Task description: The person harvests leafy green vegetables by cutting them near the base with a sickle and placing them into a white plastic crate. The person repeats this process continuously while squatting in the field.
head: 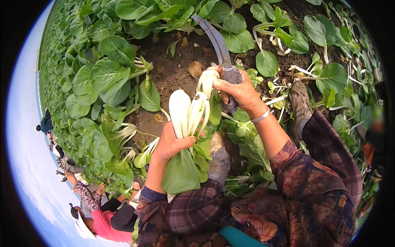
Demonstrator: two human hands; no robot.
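Observation:
My left hand (171, 140) is wrapped around pale-stalked bok choy (180, 109), its white base up and green leaves hanging below the fist. Another bunch of slim white stalks (196, 111) sits in the same grip, right of the fat one. In my right hand (243, 94) is a sickle with a curved metal blade (216, 40) and a grey, rough-looking handle (232, 77). The blade points away from me, over bare soil. My right thumb and fingers also pinch the white base of a bok choy (208, 77); its lower part is partly hidden.
Standing bok choy plants (114, 77) fill the left and far side around brown soil (166, 68). Cut leaves and stalks (333, 77) litter the right. My shoe (300, 102) rests among them. At lower left, a person in pink (108, 220) is nearby; other people are farther off.

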